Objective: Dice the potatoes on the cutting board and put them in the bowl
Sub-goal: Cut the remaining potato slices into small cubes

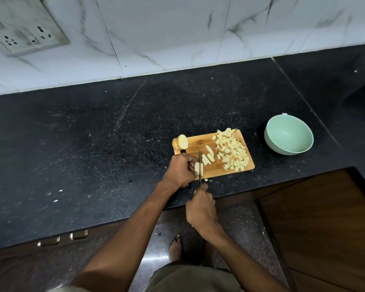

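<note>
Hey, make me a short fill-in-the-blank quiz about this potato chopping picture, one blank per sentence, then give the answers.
1. The green bowl right of the board holds ____ potato pieces.
2. The knife is held by the ____ hand.
3. The left hand steadies potato strips on the ____.
4. The diced pile lies at the board's ____ end.

Answers: no; right; board; right

Bare counter (82, 144) lies open left of and behind the cutting board (200, 144). A clear strip separates board and bowl (288, 137). The diced pile (232, 151) crowds the board's right half.
</note>
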